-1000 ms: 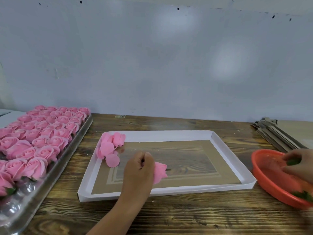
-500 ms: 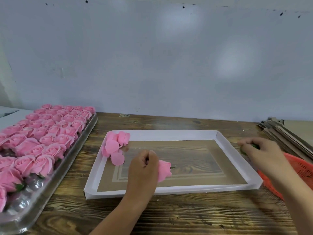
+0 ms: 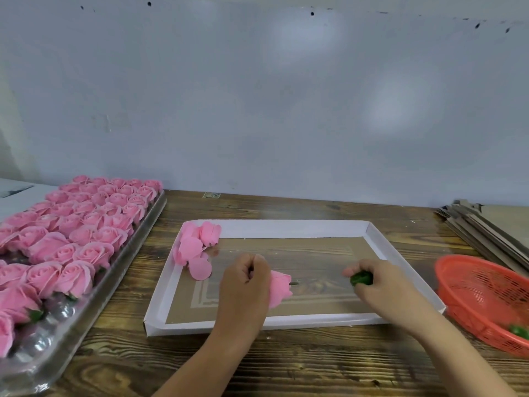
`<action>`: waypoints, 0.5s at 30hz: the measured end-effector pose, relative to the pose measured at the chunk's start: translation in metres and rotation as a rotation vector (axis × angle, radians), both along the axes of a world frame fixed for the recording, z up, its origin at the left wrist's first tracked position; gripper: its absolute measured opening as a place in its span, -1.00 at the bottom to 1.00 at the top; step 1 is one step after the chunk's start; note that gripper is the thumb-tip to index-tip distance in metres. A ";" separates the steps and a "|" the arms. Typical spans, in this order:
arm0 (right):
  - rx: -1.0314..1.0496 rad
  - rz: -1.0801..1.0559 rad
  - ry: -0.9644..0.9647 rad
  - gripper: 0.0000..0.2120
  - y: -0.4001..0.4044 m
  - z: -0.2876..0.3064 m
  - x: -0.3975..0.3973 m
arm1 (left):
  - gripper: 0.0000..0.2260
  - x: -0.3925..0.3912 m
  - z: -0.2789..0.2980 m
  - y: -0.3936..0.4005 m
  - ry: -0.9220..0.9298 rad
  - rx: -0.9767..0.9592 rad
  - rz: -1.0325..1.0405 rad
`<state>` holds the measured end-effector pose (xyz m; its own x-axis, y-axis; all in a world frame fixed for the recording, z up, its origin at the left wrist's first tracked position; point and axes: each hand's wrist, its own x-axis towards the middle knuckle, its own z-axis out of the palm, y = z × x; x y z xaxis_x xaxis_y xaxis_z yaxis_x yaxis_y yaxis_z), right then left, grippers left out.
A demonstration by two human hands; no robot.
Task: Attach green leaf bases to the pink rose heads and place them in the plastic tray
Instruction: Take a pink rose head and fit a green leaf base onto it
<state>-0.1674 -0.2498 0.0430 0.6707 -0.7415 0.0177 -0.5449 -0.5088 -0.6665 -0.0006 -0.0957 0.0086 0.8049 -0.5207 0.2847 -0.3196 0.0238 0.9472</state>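
My left hand (image 3: 244, 285) grips a pink rose head (image 3: 280, 287) on its side over the white cardboard box lid (image 3: 286, 228), with a short stem stub pointing right. My right hand (image 3: 380, 285) holds a green leaf base (image 3: 361, 278) a short way to the right of that stub, apart from it. At the far left, a clear plastic tray (image 3: 120, 270) is filled with several rows of finished pink roses (image 3: 86, 224). A few loose rose heads (image 3: 197, 242) lie in the lid's back left corner.
An orange mesh basket (image 3: 483, 299) stands at the right table edge with a green leaf base (image 3: 518, 330) inside. Flat cardboard sheets (image 3: 486, 224) are stacked at the back right. A grey wall runs behind the wooden table (image 3: 315, 365).
My right hand left the orange basket with a green leaf base and moved left over the lid, toward the rose. My left hand kept holding the rose in place.
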 end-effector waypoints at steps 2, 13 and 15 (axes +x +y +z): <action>-0.059 -0.054 0.032 -0.73 -0.005 0.009 -0.014 | -0.68 0.000 0.000 0.000 0.001 0.003 0.003; -0.097 -0.161 0.476 -0.49 -0.029 0.008 -0.098 | -0.64 0.000 0.001 0.000 -0.003 -0.024 -0.009; -0.075 -0.129 0.503 -0.50 -0.034 0.000 -0.101 | -0.65 -0.001 0.001 0.000 -0.002 -0.026 -0.011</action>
